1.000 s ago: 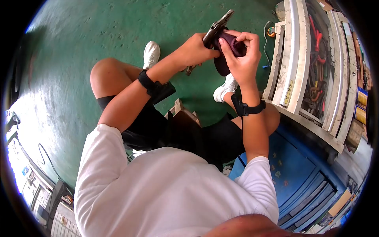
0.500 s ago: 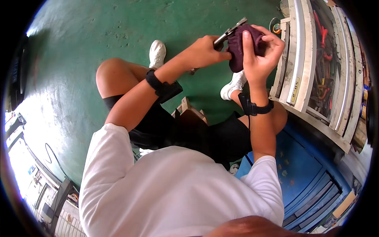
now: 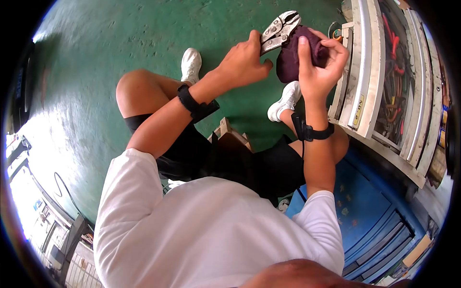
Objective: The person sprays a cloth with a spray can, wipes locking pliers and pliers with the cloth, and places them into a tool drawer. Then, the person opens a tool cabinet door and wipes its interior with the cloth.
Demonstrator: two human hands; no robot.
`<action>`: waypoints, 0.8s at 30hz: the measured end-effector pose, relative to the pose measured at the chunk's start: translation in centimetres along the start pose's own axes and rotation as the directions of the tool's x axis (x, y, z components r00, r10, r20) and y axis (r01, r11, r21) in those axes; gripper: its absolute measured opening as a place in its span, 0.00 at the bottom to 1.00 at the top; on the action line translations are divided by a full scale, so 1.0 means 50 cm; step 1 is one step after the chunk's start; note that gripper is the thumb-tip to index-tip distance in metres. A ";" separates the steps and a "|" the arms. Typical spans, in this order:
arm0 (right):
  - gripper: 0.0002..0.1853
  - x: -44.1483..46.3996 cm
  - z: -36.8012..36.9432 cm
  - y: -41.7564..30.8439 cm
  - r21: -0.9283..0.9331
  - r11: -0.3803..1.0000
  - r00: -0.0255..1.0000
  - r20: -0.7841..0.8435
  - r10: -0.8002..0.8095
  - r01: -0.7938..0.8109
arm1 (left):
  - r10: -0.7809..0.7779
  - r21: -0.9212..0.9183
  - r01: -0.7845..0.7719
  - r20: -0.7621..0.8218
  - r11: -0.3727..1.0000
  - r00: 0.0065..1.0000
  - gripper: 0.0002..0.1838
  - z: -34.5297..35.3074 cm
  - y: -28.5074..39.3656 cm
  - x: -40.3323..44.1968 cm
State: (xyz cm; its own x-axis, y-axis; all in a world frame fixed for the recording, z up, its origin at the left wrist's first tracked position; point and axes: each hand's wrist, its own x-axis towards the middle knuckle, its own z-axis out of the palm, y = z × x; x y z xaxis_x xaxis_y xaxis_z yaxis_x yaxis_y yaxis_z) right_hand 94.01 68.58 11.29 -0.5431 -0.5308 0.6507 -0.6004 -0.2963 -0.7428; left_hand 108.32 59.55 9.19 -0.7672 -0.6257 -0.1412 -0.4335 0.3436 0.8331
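Note:
My left hand (image 3: 244, 63) is closed round the handles of a pair of locking pliers (image 3: 280, 32). The metal jaws point up and to the right, with their flat side facing me; the handles are mostly hidden in my palm. My right hand (image 3: 321, 65) grips a bunched dark maroon cloth (image 3: 290, 58), thumb pressed on its near side and fingers behind it. The cloth lies right beside the plier head, overlapping its edge; whether they touch I cannot tell.
At the right, an off-white drawer cabinet (image 3: 357, 72) has an open drawer holding red-handled tools (image 3: 394, 41). A blue case or cabinet (image 3: 360, 192) stands below it. Under my legs is a small wooden stool (image 3: 230, 137). The floor (image 3: 110, 29) is green.
The pliers have turned from edge-on to flat side showing, and their head has come clear of the cloth. My left thumb has moved off the cloth. My right hand has shifted slightly.

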 end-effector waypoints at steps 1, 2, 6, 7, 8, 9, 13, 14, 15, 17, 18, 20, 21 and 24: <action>0.19 -0.004 0.003 -0.003 0.015 1.000 0.999 0.036 0.005 -0.005 | -0.001 0.000 0.001 -0.002 1.000 1.000 0.28 0.002 -0.008 0.003; 0.19 -0.008 0.002 0.000 0.021 0.998 0.996 0.076 0.050 -0.051 | 0.068 0.036 -0.065 -0.073 0.997 0.995 0.27 0.006 -0.019 0.005; 0.19 0.000 -0.014 0.011 -0.049 0.976 0.966 0.143 0.216 -0.211 | 0.201 0.103 -0.184 -0.182 0.977 0.962 0.26 -0.004 -0.019 0.001; 0.19 0.004 -0.018 0.008 -0.081 0.950 0.933 0.179 0.311 -0.302 | 0.201 0.104 -0.184 -0.183 0.977 0.963 0.26 -0.003 -0.022 0.001; 0.18 0.005 -0.018 0.012 -0.001 0.929 0.907 0.218 0.362 -0.370 | 0.287 0.101 -0.272 -0.201 0.957 0.937 0.26 0.000 -0.028 0.004; 0.16 0.005 -0.014 0.010 0.045 0.902 0.876 0.265 0.403 -0.429 | 0.370 0.098 -0.357 -0.219 0.929 0.903 0.27 0.000 -0.028 0.004; 0.11 -0.004 -0.018 0.011 0.037 0.841 0.798 0.342 0.496 -0.539 | 0.391 0.046 -0.388 -0.122 0.920 0.912 0.28 -0.012 -0.027 0.004; 0.11 -0.002 -0.023 0.014 0.038 0.841 0.798 0.341 0.497 -0.539 | 0.419 -0.024 -0.422 -0.068 0.906 0.905 0.29 -0.021 -0.030 0.012; 0.10 0.000 -0.030 0.017 0.088 0.811 0.787 0.322 0.526 -0.578 | 0.448 -0.095 -0.448 -0.014 0.889 0.894 0.29 -0.033 -0.030 0.016; 0.08 0.006 -0.032 0.014 0.207 0.758 0.777 0.305 0.551 -0.618 | 0.299 -0.128 -0.283 0.125 0.950 0.946 0.30 -0.089 0.021 0.009; 0.08 0.009 -0.037 0.014 0.212 0.751 0.772 0.309 0.555 -0.625 | 0.144 -0.142 -0.109 0.263 0.984 0.954 0.30 -0.107 0.037 0.005; 0.09 0.008 -0.031 0.009 0.302 0.711 0.772 0.289 0.566 -0.634 | 0.224 -0.063 -0.216 0.208 0.974 0.952 0.28 -0.094 0.003 0.010; 0.09 0.006 -0.028 0.011 0.302 0.712 0.773 0.293 0.563 -0.634 | 0.309 0.020 -0.316 0.165 0.948 0.937 0.27 -0.092 -0.002 0.010; 0.11 -0.005 -0.020 0.023 0.267 0.716 0.763 0.275 0.585 -0.645 | 0.298 0.137 -0.307 0.088 0.942 0.951 0.22 -0.076 -0.001 0.011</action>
State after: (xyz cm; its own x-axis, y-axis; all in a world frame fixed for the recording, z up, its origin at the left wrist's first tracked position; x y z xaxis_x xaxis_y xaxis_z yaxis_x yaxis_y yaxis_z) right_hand 92.87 69.17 10.41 -0.6045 -0.7964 0.0181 0.0778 -0.0817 -0.9936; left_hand 109.72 56.49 11.11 -0.9000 -0.4308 0.0666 -0.2370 0.6118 0.7546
